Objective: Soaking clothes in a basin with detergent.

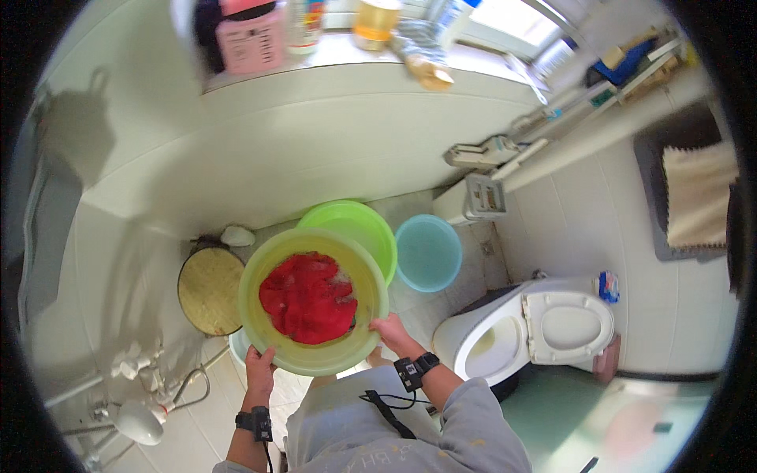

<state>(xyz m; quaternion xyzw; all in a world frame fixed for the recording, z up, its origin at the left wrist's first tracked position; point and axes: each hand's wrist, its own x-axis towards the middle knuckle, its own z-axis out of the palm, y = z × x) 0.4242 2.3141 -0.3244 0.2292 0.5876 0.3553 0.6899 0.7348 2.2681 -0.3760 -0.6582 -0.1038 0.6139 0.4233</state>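
Note:
A pale yellow-green plastic basin (pixel 372 266) is held up in front of me by its rim. My left hand (pixel 259 362) grips the rim at the lower left, thumb over the edge. At the lower right, my right hand (pixel 391 331) has hold of the same rim. Inside the basin a crumpled red cloth (pixel 307 298) lies in liquid with some foam at its edge. Behind and partly under it stands a bright green basin (pixel 381 236), and to the right of that a blue basin (pixel 429 253).
A round stool or lid (pixel 211 291) is at left, with a shower head (pixel 140 422) nearer me. The toilet (pixel 494 349) has its lid raised at right. A lidded white bin (pixel 470 200) stands by the far wall, below a windowsill (pixel 337 62) with bottles.

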